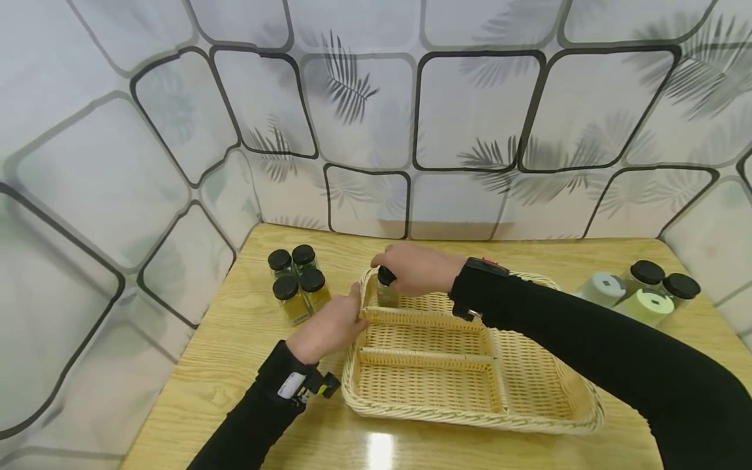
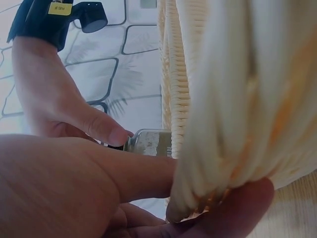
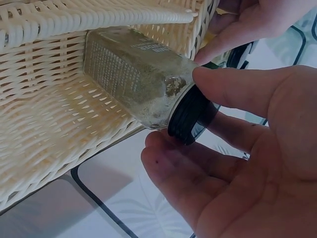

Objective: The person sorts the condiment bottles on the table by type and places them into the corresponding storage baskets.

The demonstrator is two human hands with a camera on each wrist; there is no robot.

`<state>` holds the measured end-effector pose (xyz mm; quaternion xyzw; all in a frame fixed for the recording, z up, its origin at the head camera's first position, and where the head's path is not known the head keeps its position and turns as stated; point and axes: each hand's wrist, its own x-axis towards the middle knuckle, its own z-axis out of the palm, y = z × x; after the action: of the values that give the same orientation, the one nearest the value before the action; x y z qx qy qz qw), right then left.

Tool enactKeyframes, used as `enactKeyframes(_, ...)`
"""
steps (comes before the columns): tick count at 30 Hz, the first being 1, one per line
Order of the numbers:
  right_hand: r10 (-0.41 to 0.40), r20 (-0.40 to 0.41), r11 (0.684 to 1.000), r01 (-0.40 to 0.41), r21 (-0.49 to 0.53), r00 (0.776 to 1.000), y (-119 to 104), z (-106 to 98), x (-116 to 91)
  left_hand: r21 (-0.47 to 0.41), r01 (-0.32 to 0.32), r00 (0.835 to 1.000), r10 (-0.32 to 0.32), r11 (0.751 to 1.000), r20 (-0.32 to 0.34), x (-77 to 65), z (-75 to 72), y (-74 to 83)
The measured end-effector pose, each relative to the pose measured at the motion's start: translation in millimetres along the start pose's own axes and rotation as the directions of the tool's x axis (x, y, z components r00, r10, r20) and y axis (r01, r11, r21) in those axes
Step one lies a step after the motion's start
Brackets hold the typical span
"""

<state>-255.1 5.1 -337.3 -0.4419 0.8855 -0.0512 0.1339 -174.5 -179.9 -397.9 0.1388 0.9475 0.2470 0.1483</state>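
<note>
A square glass spice jar (image 1: pixel 388 297) with a black lid stands in the back left compartment of the wicker basket (image 1: pixel 470 420). My right hand (image 1: pixel 420 267) holds it by the lid (image 3: pixel 190 114), thumb on one side and fingers on the other, as the right wrist view shows. Greyish-green powder fills much of the jar (image 3: pixel 133 74), and its base lies against the woven bottom. With my left hand (image 1: pixel 329 326) I grip the basket's left rim, thumb and fingers on either side of the wicker (image 2: pixel 223 124). The front compartments and the right-hand one hold nothing.
Left of the basket, several black-lidded spice jars (image 1: pixel 292 305) stand close together on the wooden table (image 1: pixel 235 352). At the right are a white-lidded container (image 1: pixel 605 287), a pale green-lidded one (image 1: pixel 649 305) and two black-lidded jars (image 1: pixel 646 273). Patterned curtain (image 1: pixel 470 111) surrounds the table.
</note>
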Motion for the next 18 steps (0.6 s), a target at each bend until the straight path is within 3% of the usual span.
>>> enactKeyframes(18, 0.046, -0.022, 0.998, -0.045, 0.035, 0.999, 5, 0, -13, 0.006, 0.007, 1.000, -0.007, 1.000, -0.016, 0.3, 1.6, 4.5)
